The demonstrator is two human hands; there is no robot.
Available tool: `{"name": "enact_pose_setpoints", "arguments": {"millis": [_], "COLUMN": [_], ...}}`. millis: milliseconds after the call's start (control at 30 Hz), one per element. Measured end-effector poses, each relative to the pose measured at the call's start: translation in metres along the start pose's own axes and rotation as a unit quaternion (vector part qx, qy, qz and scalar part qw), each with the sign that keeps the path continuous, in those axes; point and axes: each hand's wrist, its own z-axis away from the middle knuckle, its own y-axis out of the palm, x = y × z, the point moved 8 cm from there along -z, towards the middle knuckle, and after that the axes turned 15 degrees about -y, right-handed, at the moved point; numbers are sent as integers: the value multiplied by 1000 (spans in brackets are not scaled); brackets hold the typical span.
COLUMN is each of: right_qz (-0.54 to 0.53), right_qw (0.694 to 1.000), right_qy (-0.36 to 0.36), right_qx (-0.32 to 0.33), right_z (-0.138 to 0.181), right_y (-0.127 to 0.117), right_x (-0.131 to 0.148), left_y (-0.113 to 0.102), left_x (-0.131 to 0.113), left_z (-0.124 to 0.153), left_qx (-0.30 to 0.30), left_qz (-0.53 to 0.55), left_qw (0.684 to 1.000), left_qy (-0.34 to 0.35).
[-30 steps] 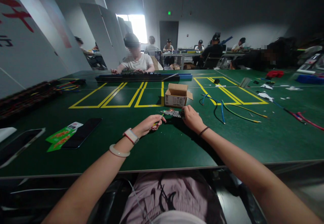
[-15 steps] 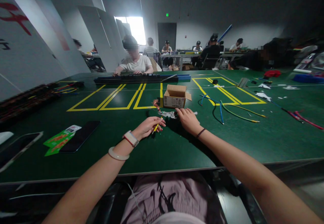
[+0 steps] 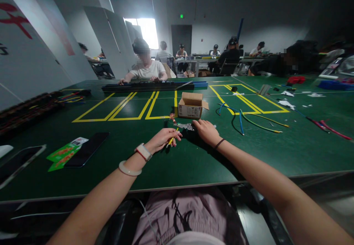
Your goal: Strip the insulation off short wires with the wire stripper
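My left hand [image 3: 163, 138] is closed on a short yellow wire [image 3: 170, 141], which slants down with its lower end sticking out below the fingers. Facing it, my right hand [image 3: 206, 130] wraps round the handles of a metal wire stripper [image 3: 185, 126]. The tool's jaws point left, over the wire's upper end close to my left fingertips. Just beyond the jaws are bare copper strands [image 3: 172, 118]; whether they join the yellow wire I cannot tell. An open cardboard box [image 3: 190, 111] stands behind the tool.
Blue and green-yellow cables [image 3: 260, 125] lie to the right on the green table [image 3: 193, 175]. At left are a dark phone [image 3: 88, 151] and green packets [image 3: 65, 155]. Across the table, a person [image 3: 148, 68] sits behind long dark trunking [image 3: 149, 87].
The stripper and copper strands have shifted slightly right and down. Both hands keep their grips. In the background, a blue bar has swung more upright.
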Motion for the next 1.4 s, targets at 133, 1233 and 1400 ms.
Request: {"name": "enact_pose_setpoints", "arguments": {"millis": [133, 1233, 1400], "right_qz": [-53, -102, -66], "right_qw": [999, 992, 994], "right_qy": [8, 53, 84], "right_qx": [2, -47, -1], "right_z": [1, 3, 6], "right_y": [4, -1, -1], "right_x": [-5, -13, -18], "left_y": [1, 2, 0], "left_x": [-4, -10, -11], "left_z": [3, 5, 3], "left_qx": [-3, -22, -28], "left_qz": [-67, -65, -59], "left_qw": [998, 997, 996], "left_qy": [17, 45, 63]}}
